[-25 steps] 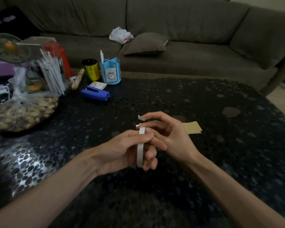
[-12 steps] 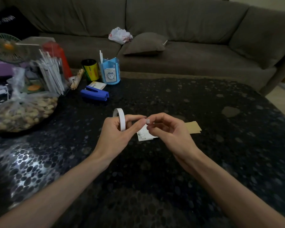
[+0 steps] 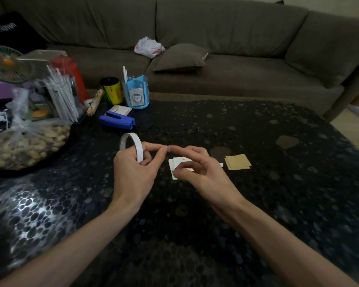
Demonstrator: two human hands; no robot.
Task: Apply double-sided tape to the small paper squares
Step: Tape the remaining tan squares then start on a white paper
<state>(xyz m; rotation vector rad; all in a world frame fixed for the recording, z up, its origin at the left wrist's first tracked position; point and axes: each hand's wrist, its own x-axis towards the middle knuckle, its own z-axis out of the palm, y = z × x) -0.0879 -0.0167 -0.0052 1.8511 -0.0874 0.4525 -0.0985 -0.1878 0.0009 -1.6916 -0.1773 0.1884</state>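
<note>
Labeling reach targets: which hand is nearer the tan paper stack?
Right. The right hand sits just left of the tan paper stack, not touching; the left hand is farther left, holding the tape roll.

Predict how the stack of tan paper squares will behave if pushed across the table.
The tan paper squares look thin and loosely stacked, edges offset, so they would probably fan apart. Lying flat on the table, they are likely light and floppy.

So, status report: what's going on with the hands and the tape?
Left hand grips tape roll. Right hand over white paper squares, fingertip meeting left's; grip unclear. Brown squares beside, nothing blocking.
</note>
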